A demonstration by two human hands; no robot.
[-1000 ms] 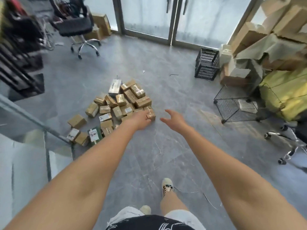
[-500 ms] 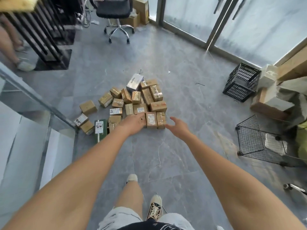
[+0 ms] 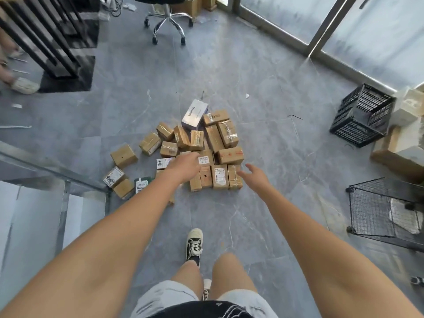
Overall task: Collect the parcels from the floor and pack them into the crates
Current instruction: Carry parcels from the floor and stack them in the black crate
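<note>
Several small brown cardboard parcels (image 3: 230, 155) lie heaped on the grey floor, with a white box (image 3: 194, 114) at the far end and a green one (image 3: 142, 183) at the left. My left hand (image 3: 185, 166) reaches out above the near side of the heap, fingers relaxed, holding nothing. My right hand (image 3: 253, 175) is stretched out beside the heap's right corner, fingers spread and empty. A black plastic crate (image 3: 361, 115) lies tipped on the floor at the right. A black wire crate (image 3: 387, 208) stands nearer, at the right edge.
An office chair base (image 3: 168, 21) stands at the back. A black railing (image 3: 41, 42) and a glass stair barrier (image 3: 46, 171) line the left. Another person's foot (image 3: 24, 84) is at the far left. Stacked cardboard and foam (image 3: 403, 143) sits right. Glass doors (image 3: 344, 26) close the far side.
I have stepped closer to the heap and look further down. Both hands have come nearer the front parcels, still empty.
</note>
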